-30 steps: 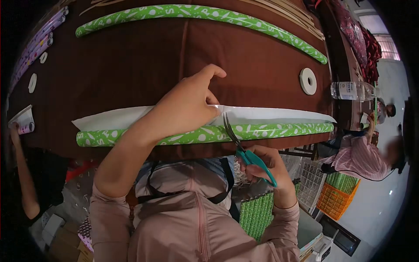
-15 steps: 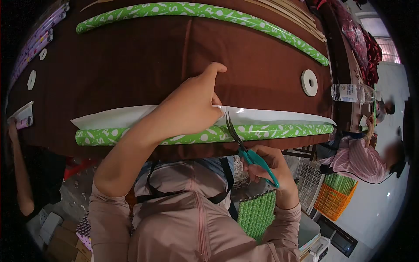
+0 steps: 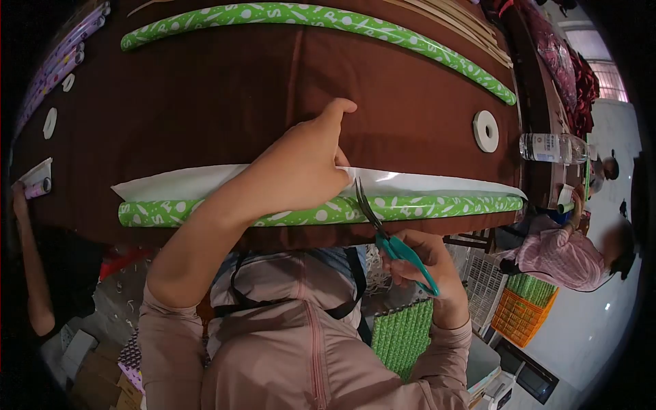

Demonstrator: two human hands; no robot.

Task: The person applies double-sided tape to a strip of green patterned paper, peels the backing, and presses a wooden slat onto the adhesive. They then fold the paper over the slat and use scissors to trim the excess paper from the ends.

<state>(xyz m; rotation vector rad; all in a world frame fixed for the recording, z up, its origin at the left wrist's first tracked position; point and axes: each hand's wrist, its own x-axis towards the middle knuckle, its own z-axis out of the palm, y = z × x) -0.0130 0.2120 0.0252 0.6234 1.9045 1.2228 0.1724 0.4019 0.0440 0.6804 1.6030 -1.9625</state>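
L hand fingers spread, pressing green roll; R hand clamped on scissors, blades apart at roll's white flap; cut prob. just starting, most left.

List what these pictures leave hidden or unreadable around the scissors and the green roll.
Head view only.
- The green roll: its middle is hidden under the left hand.
- The scissors: handles are buried in the right hand.
- Bottle: label too small to read.
- White sheet: partly covered by the hand.
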